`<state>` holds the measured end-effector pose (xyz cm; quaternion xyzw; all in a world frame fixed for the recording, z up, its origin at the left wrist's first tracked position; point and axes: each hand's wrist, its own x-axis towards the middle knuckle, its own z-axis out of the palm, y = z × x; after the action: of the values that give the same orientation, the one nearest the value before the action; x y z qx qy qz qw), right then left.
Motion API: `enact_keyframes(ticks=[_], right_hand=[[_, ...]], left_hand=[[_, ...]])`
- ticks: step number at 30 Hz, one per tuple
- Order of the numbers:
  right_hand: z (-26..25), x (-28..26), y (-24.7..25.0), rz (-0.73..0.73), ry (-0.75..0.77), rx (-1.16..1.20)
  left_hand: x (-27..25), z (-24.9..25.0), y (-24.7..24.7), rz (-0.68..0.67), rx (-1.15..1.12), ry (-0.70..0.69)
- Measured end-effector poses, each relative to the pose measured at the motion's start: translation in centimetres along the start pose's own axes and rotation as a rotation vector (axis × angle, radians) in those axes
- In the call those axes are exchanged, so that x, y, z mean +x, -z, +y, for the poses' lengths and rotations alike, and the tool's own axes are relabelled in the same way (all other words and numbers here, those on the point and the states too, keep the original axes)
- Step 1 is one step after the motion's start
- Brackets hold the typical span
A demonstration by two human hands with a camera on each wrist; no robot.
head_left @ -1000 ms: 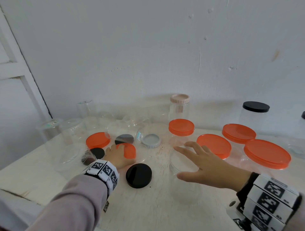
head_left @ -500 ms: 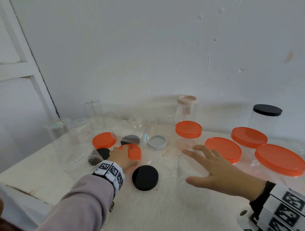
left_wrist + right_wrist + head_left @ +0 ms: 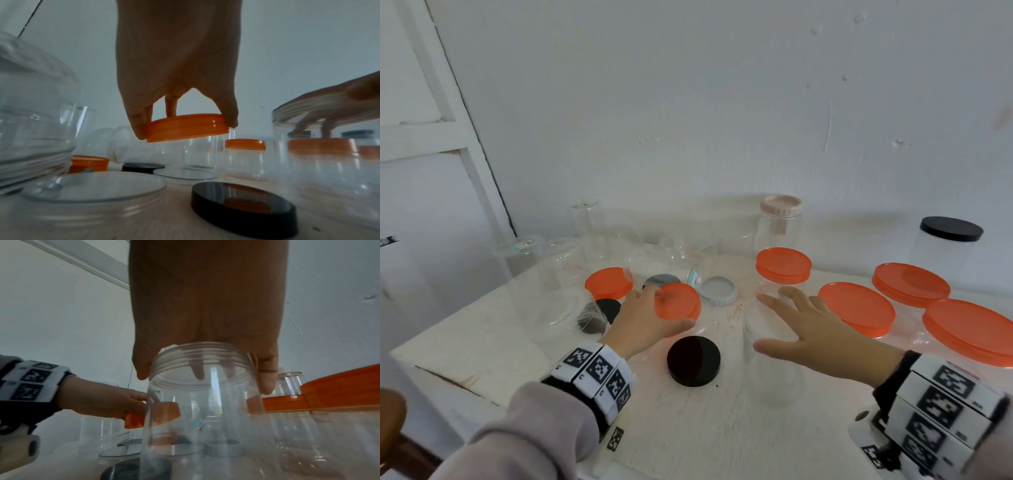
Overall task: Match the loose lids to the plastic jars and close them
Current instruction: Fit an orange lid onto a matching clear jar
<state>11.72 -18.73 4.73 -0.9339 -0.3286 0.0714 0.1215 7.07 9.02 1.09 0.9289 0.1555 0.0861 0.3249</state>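
Note:
My left hand (image 3: pixel 666 308) pinches a small orange lid (image 3: pixel 681 301) by its edge between thumb and fingers. The left wrist view shows this orange lid (image 3: pixel 187 128) lifted off the table and slightly tilted. To its right stands an open clear jar (image 3: pixel 770 377) with a threaded mouth. My right hand (image 3: pixel 767 322) lies over that mouth. In the right wrist view the thumb and fingers of the right hand (image 3: pixel 203 376) hang down around the clear jar's (image 3: pixel 197 410) rim and hold it.
A black lid (image 3: pixel 694 360) lies in front between my hands. A grey lid (image 3: pixel 717 290), another orange lid (image 3: pixel 608 282) and a small black lid (image 3: pixel 608 308) lie behind. Several open clear jars (image 3: pixel 558 274) crowd the left and back. Orange-lidded jars (image 3: pixel 856 306) stand at the right.
My left hand has raised the orange lid and carried it a little to the right. The right hand has stayed over the open jar.

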Motion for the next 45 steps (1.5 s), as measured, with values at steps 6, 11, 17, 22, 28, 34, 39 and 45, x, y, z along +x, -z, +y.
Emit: enact_keyframes(ticks=[6, 11, 17, 22, 28, 34, 39, 45], right_hand=[[-0.7, 1.7, 0.2, -0.019, -0.062, 0.088], [-1.0, 3.3, 0.3, 0.083, -0.122, 0.187], [-1.3, 5.1, 0.3, 0.105, -0.237, 0.165], [-2.8, 6.0, -0.1, 0.187, -0.298, 0.002], [-8.7, 7.8, -1.6, 0.229, -0.047, -0.078], [-18.3, 9.7, -4.2, 0.095, 0.307, 0.065], [-23.6, 11.5, -5.9, 0.009, 0.349, 0.049], [-26.1, 12.9, -7.4, -0.086, 0.218, -0.008]], left_hand=[[-1.1, 0.8, 0.7, 0.011, -0.062, -0.083], [-2.1, 1.2, 2.3, -0.06, -0.087, -0.143], [-2.5, 0.4, 5.5, -0.097, -0.134, -0.231], [-1.6, -1.1, 8.7, -0.056, -0.157, -0.268], [0.0, -4.0, 12.3, 0.026, -0.197, -0.251], [1.6, -6.8, 14.9, 0.109, -0.292, -0.25], [2.6, -8.6, 15.9, 0.147, -0.294, -0.235], [3.7, -10.3, 16.8, 0.095, -0.336, -0.229]])
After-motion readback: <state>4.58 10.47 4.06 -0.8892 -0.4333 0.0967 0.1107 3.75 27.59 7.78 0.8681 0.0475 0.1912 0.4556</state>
